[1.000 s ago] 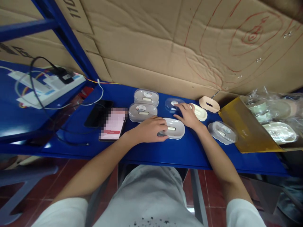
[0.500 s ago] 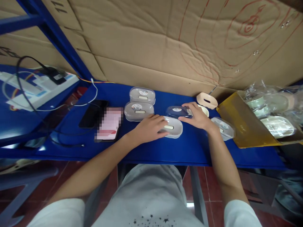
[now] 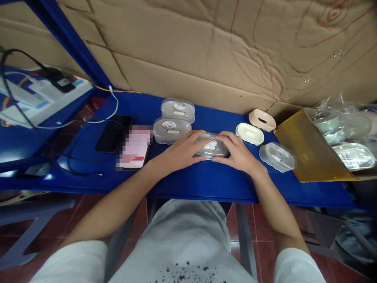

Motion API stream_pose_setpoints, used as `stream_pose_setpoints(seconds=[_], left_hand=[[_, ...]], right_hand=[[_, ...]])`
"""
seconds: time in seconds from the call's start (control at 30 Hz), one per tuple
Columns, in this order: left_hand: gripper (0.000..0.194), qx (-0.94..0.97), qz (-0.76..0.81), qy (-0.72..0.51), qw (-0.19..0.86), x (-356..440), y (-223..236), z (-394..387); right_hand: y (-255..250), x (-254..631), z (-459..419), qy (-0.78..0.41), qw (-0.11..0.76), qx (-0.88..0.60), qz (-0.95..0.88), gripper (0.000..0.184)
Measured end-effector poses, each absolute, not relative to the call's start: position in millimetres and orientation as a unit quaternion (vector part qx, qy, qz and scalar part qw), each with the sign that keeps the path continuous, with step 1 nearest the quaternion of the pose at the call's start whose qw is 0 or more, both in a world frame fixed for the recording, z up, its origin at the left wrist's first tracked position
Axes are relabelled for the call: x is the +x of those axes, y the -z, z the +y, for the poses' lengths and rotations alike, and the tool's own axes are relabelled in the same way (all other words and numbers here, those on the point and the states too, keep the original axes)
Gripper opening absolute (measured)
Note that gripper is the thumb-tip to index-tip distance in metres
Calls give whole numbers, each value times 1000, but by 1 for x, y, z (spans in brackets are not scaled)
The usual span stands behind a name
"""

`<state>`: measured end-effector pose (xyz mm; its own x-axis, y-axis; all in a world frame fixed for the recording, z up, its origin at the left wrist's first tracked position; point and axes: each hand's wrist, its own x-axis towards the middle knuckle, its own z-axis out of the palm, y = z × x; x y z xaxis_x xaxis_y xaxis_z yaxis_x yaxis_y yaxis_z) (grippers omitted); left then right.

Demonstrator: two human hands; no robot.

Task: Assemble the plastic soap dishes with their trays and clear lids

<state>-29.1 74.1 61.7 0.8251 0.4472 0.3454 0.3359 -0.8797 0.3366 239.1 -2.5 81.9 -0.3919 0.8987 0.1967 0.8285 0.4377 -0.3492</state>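
Observation:
In the head view a grey oval soap box lies on the table before me, a clear lid with a round sticker over it. My left hand grips its left end, fingers at the far side and thumb at the near side. At the right end, my right hand holds the lid and box the same way. Whether the lid is fully seated cannot be made out. Two lidded grey boxes, a nearer one and a farther one, stand to the left.
Right of my hands lie a cream oval piece, a beige slotted piece and a clear-lidded box. A carton of wrapped boxes borders them. Two phones, cables and a power strip are left.
My right hand has brought the clear lid from behind over the grey box. Both hands now hold it from the two ends. The view has shifted slightly.

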Motion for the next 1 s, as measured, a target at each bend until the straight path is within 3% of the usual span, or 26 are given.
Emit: stream_pose_setpoints(seconds=[0.33,0.57,1.0], left_hand=[[55,936,227,-211,165,-29,-62,74],[71,915,260,-174,256,-34,-57,77],[71,929,262,-188,184,-28,-55,70]], right_hand=[[-76,242,0,-101,195,-502,-836,70],[-74,242,1,-78,192,-504,-839,70],[-77,246,1,-112,195,-516,-827,70]])
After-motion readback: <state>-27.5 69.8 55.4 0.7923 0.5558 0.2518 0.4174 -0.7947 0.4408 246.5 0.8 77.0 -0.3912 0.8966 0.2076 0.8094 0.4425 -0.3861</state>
